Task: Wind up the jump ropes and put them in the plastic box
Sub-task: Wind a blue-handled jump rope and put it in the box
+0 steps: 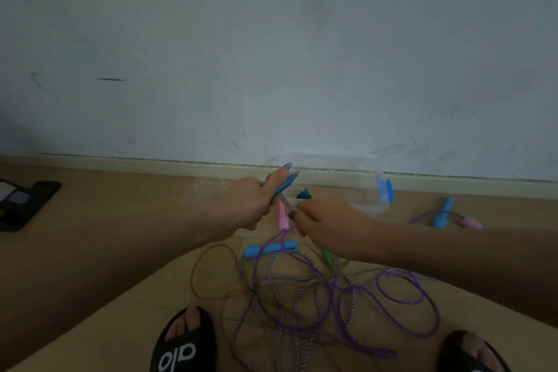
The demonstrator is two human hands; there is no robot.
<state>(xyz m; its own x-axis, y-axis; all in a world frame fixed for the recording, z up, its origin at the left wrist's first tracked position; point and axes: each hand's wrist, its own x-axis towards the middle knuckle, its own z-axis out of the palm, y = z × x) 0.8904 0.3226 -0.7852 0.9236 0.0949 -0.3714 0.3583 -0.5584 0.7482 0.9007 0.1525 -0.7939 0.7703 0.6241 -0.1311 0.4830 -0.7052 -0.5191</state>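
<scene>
Head view: left hand [250,202] clenched on blue handles [282,186]; right hand [326,217] pinching the cord. Winding under way; next, loop slack from the floor tangle [302,290] at 6 o'clock.

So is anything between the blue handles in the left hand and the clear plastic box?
Nothing visible: the left hand holds the blue jump-rope handles right before the clear plastic box; its rope still trails in the floor tangle.

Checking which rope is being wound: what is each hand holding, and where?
Left hand grips blue jump-rope handles mid-length. Right hand pinches something thin beside them; cannot tell what.
</scene>
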